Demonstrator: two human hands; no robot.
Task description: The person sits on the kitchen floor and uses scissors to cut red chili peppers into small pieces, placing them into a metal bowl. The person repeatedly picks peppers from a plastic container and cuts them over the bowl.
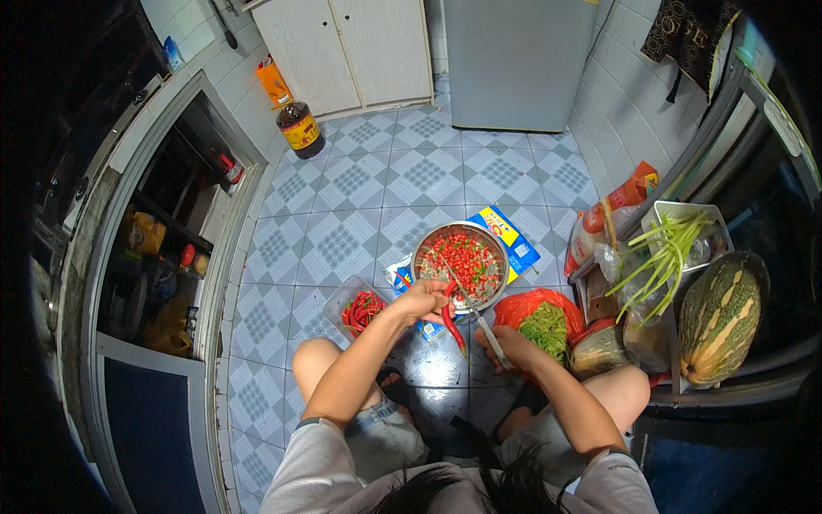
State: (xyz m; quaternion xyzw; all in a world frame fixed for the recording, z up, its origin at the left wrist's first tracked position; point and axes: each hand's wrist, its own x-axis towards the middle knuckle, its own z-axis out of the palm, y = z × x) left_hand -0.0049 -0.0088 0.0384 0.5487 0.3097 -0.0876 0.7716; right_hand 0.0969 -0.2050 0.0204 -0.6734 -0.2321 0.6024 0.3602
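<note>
My left hand (425, 301) pinches a long red chili pepper (453, 327) at the near rim of a round metal bowl (505, 273). Cut red chili pieces (463, 257), with a few green bits, lie in the bowl. In my right hand (507, 347) is the pale handle of a scissors-like cutting tool (472, 302), its thin metal tip reaching over the bowl; whether it has one blade or two cannot be told. Whole red chilies (363, 313) fill part of a clear plastic tub (334, 302) left of the bowl. A red plastic bag (514, 302) with green peppers (546, 327) stands on the right.
Blue and yellow packaging (523, 254) lies under the bowl. At the right are a large green squash (724, 315), a white container (722, 225) with green stalks (668, 257) and an orange-white bag (603, 221). A dark oil bottle (300, 132) stands by the cabinet (359, 58); a refrigerator (520, 64) stands ahead.
</note>
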